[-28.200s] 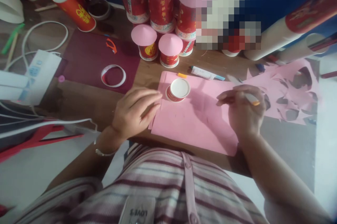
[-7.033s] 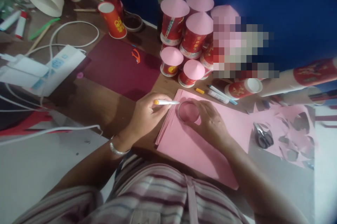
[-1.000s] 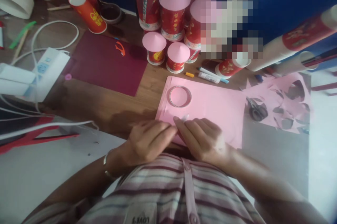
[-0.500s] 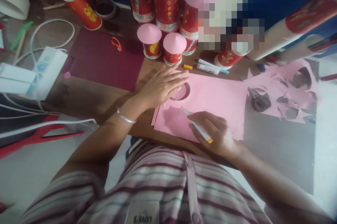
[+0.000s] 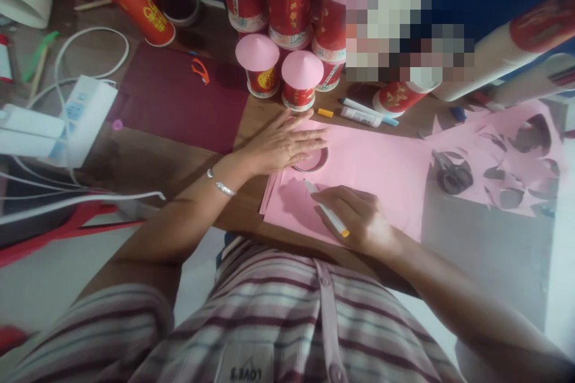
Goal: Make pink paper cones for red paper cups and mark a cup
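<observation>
A stack of pink paper (image 5: 377,161) lies at the table's edge in front of me. On its left part rests a thin round ring (image 5: 324,162), partly covered by my left hand (image 5: 283,142). That hand is flat with its fingers spread over the ring and the paper's corner. My right hand (image 5: 359,215) grips a white marker with a yellow end (image 5: 333,219). The marker's tip points at the paper, just below the ring; whether it touches the sheet I cannot tell.
Red cups with pink cone tops (image 5: 302,80) stand at the back. Behind the paper lie a yellow cap (image 5: 325,112) and a glue stick (image 5: 360,117). Scissors (image 5: 453,172) rest by cut pink scraps (image 5: 512,155) on the right. A power strip (image 5: 85,122) with cables sits left.
My right hand has moved slightly left and up with the marker, its tip now closer to the ring. My left hand stays spread over the ring. The view has shifted a little.
</observation>
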Motion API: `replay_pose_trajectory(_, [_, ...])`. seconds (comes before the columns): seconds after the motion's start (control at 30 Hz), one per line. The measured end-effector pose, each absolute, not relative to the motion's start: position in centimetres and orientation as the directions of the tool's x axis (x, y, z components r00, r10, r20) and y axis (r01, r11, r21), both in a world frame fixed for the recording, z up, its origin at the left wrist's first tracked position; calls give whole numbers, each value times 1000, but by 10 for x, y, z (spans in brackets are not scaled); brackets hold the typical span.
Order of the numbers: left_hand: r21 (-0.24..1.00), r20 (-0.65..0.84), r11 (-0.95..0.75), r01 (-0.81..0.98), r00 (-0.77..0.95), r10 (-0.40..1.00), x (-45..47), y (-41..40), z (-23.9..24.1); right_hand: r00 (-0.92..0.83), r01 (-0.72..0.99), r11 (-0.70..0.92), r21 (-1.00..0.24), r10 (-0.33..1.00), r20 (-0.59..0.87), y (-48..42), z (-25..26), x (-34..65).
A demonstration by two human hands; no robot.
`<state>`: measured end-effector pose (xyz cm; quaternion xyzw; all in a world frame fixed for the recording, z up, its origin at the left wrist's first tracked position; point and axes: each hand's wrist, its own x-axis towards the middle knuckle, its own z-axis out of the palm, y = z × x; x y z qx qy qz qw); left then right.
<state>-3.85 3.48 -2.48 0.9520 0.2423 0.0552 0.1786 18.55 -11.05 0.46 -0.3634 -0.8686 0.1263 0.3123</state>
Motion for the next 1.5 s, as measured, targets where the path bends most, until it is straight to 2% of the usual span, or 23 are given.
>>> replay_pose_trajectory(0.47, [394,-33,-790,470,866,499,-37,35,-28,-618,575,761,-300,644,451,-97,-11,175])
replay_pose_trajectory(1.0, [424,-55,-767,482,858,510,-37,34,-23,-633,550,770,-323,637,441,-89,-16,180])
replay_pose_trajectory(1.3, [425,3,-775,468,855,518,-37,35,-25,-596,569,729,-380,684,420,-92,-9,192])
replay_pose_trajectory(1.5, [441,-33,-761,475,856,515,-37,35,-24,-574,579,709,-402,705,417,-93,-6,201])
